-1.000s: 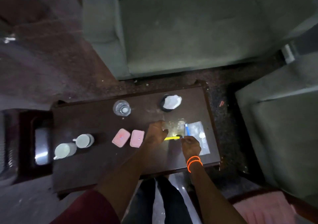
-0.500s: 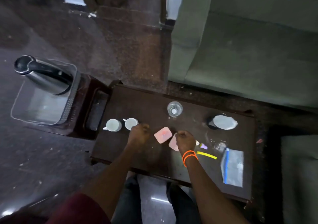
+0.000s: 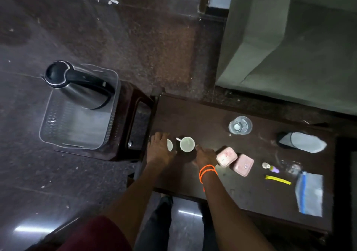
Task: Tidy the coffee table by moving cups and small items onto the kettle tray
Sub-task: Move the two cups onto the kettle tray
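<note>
Dark brown wood makes up the low desk (image 3: 202, 113), seen from above in the head view, with a grey-green sofa (image 3: 289, 44) behind it. At the desk's left end stand two white cups: the left cup (image 3: 169, 145) is half hidden under the left hand (image 3: 159, 150), whose fingers lie over it, though whether they grip it I cannot tell; the right cup (image 3: 187, 144) stands upright and uncovered, its handle pointing left. The right hand (image 3: 205, 157), with orange bands at the wrist, reaches toward that cup with fingers spread loosely, its fingertips just beside the rim and holding nothing. Two pink cases (image 3: 234, 161) lie side by side just right of that hand. Farther right lie a small purple-tipped bottle (image 3: 270, 167), a yellow strip (image 3: 278, 180) and a clear zip bag (image 3: 310, 193) with a blue seal. At the back of the desk stands a clear glass (image 3: 240, 125), and near the right end a dark thing under a white cover (image 3: 303, 141). Left of the desk, on a dark stool (image 3: 131, 123), sits the clear kettle tray (image 3: 77, 133), with the steel kettle (image 3: 77, 85) standing in its far part and the near part bare.
</note>
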